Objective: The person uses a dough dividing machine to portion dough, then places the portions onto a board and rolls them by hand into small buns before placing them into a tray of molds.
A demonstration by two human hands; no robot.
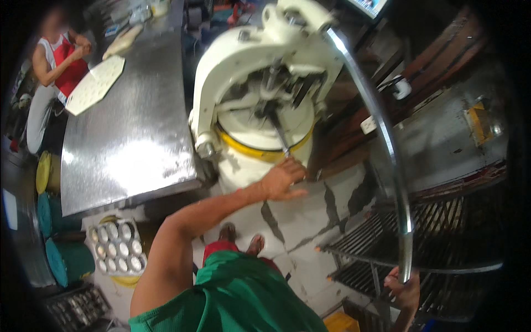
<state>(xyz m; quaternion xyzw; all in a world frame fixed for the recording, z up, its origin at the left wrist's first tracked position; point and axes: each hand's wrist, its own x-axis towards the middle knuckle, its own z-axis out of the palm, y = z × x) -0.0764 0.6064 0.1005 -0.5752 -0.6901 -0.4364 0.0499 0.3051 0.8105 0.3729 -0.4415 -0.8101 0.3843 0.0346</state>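
A cream-white dough divider [243, 50] with a yellow ring round its round head stands in front of me. A short metal handle [280, 133] sticks out from its middle toward me. My left hand [285, 178] is closed over the near end of that handle, with the thumb stretched out to the right. From the machine's top a long curved steel lever [381, 119] sweeps down to the right. Round its lower end my right hand [402, 290] is closed, partly hidden behind the bar. What lies inside the divider head I cannot make out.
A steel table [121, 133] at the left carries a pale perforated board [97, 86] and dough. Beyond it stands a person in a red apron [69, 58]. A tray of round tins [117, 247] sits low at the left. Dark slatted racks [437, 227] stand at the right.
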